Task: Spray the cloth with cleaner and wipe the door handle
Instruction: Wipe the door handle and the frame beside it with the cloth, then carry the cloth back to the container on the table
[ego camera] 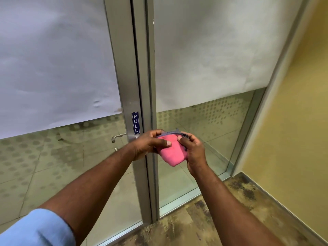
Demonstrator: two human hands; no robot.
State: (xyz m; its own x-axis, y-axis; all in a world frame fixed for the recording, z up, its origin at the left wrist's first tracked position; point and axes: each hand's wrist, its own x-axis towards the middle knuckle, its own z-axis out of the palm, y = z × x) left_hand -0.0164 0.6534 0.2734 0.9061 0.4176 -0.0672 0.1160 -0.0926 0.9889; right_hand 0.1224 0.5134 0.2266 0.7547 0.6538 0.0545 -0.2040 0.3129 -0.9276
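Observation:
A folded pink cloth (173, 153) with a grey edge is held between both hands in front of the door's metal frame. My left hand (149, 145) grips its left side, thumb pressed on the pink face. My right hand (192, 152) holds its right side. A silver lever handle (118, 136) shows through the glass, on the far side of the door, left of my hands. The handle on my side is hidden behind my left hand. No spray bottle is in view.
A glass door with a metal frame (131, 86) carries a blue PULL sticker (135, 125). White paper (53, 68) covers the upper glass. A fixed glass panel (204, 130) stands to the right, then a yellow wall (292, 121). The floor (221, 219) is mottled brown.

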